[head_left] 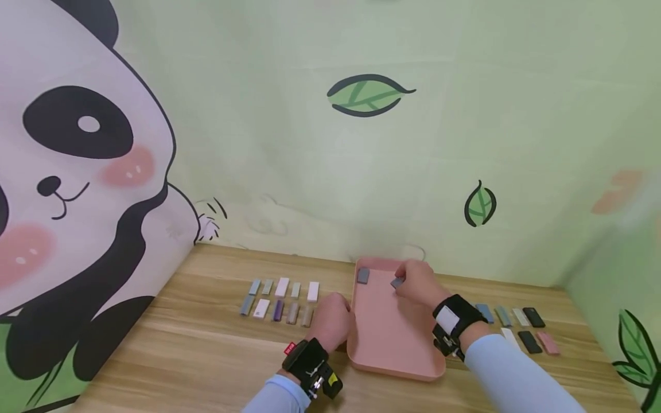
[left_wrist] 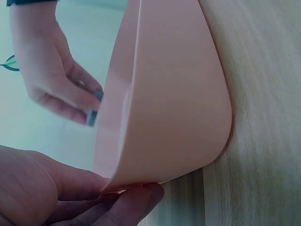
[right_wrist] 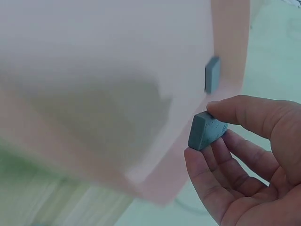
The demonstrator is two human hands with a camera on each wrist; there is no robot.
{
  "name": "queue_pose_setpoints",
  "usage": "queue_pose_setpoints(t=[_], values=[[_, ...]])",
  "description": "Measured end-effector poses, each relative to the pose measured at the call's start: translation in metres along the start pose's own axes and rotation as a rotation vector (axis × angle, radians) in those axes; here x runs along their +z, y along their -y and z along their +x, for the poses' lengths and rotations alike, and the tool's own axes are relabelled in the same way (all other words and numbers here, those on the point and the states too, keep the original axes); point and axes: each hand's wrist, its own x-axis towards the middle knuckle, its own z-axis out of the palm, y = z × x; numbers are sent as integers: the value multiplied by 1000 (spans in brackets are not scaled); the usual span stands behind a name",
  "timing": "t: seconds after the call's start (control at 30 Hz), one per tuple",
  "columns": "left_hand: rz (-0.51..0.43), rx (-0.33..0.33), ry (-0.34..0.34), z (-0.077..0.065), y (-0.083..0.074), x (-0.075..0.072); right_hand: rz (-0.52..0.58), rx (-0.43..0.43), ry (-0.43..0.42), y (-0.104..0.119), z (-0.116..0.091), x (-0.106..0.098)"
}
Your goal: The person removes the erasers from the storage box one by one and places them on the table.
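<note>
My right hand (head_left: pixel 420 282) pinches a small grey-blue rectangular block (right_wrist: pixel 203 133) between thumb and fingers, holding it above the far part of a pink tray (head_left: pixel 395 344). Faint marks show on one face of the block, too small to read. A similar grey block (head_left: pixel 364 276) lies inside the tray at its far left corner. On the tray's left side, my left hand (head_left: pixel 330 322) grips the rim; the left wrist view shows its thumb (left_wrist: pixel 77 181) over the edge and the fingers beneath.
Left of the tray, two rows of small blocks (head_left: pixel 282 287) in white, grey, green-blue and purple lie on the wooden table (head_left: pixel 206 344). More blocks, including a black one (head_left: pixel 529 342) and a pink one (head_left: pixel 548 343), lie to the right. A printed backdrop (head_left: pixel 289 172) stands behind.
</note>
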Motion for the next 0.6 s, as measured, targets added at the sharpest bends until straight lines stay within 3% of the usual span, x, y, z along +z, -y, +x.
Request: queue_pose_setpoints(t=[0.17, 0.6], values=[[-12, 9, 11, -1, 1, 2, 56, 54, 1, -18, -12, -19], [-9, 35, 16, -3, -3, -2, -1, 125, -51, -74, -49, -64]])
